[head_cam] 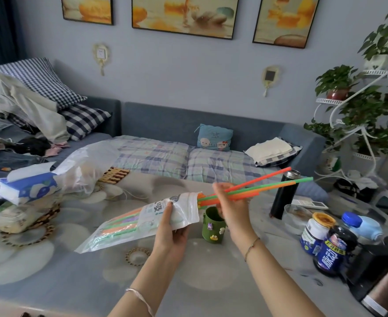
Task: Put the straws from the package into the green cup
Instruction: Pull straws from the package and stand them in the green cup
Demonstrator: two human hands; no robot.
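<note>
My left hand (172, 227) grips the plastic straw package (129, 223) near its open end and holds it tilted above the table. Orange, green and purple straws show through the clear film. My right hand (230, 202) pinches several orange and green straws (266, 184) that stick out of the package mouth and point up to the right. The green cup (213, 227), decorated with small stickers, stands upright on the table just below the package opening, between my two wrists.
A black flask (284, 193), a glass bowl (296, 218), jars and bottles (332, 245) and a kettle (380, 287) crowd the table's right side. A tissue box (26, 186), a plastic bag (85, 165) and woven coasters (35, 223) lie at the left. A sofa stands behind.
</note>
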